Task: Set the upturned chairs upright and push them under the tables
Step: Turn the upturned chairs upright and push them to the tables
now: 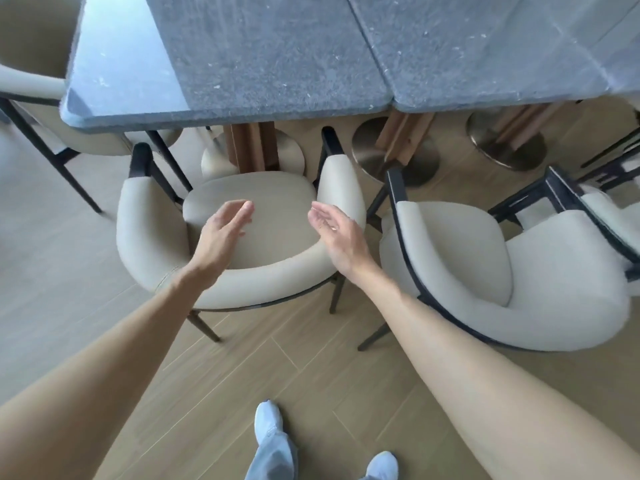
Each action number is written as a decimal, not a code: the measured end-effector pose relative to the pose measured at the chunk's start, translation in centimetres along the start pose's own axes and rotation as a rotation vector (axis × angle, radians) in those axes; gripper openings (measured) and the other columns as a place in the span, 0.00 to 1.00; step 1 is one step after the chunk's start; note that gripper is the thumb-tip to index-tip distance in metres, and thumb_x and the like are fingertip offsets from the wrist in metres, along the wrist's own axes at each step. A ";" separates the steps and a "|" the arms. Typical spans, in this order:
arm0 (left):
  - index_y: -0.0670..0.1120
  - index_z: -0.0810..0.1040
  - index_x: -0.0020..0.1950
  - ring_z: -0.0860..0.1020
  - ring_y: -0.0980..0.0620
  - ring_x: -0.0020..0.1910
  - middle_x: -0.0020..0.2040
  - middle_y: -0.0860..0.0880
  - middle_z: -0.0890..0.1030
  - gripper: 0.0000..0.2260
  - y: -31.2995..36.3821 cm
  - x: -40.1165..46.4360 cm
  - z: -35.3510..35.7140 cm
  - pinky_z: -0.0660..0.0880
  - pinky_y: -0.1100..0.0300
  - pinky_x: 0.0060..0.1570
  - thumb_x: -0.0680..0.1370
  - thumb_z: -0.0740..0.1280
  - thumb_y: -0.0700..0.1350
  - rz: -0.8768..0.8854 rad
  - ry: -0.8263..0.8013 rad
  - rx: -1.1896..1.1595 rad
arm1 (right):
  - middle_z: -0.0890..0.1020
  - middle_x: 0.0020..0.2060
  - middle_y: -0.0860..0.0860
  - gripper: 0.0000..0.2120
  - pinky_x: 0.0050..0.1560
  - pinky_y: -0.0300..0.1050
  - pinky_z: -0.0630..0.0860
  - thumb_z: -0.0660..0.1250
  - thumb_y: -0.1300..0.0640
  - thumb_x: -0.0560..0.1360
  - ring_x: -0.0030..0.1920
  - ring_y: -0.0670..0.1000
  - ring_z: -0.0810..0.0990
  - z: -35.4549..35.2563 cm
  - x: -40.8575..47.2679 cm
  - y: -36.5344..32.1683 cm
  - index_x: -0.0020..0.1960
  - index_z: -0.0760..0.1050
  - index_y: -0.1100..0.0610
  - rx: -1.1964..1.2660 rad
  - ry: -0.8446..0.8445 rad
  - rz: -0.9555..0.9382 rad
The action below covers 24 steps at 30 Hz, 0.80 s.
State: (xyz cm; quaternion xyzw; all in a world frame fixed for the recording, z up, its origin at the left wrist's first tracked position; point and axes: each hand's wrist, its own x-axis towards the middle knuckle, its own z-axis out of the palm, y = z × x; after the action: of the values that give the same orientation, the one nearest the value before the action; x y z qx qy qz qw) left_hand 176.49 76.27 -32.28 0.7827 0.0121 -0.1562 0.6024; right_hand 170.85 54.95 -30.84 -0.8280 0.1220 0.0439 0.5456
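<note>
A cream upholstered chair (277, 271) with dark legs stands upright in front of me, its seat facing the grey stone table (263, 57) and its front just short of the table edge. My left hand (221, 226) hovers over the seat with straight fingers, holding nothing. My right hand (336, 233) is held palm inward beside the chair's right arm, fingers relaxed, also holding nothing. A second cream chair (519, 282) stands upright to the right, turned at an angle, outside a second grey table (502, 46).
Round metal table bases (391, 157) with wooden columns stand under the tables. Another cream chair (41, 109) is tucked in at the far left, and dark chair legs (609, 168) show at the far right. Wood plank floor and my feet (270, 424) lie below.
</note>
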 end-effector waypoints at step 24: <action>0.49 0.79 0.57 0.82 0.50 0.52 0.54 0.48 0.83 0.11 11.4 -14.8 53.3 0.76 0.53 0.57 0.81 0.66 0.54 -0.107 -0.162 -0.016 | 0.83 0.57 0.50 0.21 0.63 0.55 0.77 0.62 0.39 0.79 0.57 0.49 0.82 -50.1 -19.5 21.5 0.64 0.77 0.52 0.174 0.299 0.238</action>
State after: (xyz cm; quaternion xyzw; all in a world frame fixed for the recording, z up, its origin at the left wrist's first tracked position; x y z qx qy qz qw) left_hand 152.49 25.24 -29.77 0.7608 0.0064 -0.2507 0.5986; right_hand 143.57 4.08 -25.91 -0.7548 0.3018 -0.0264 0.5817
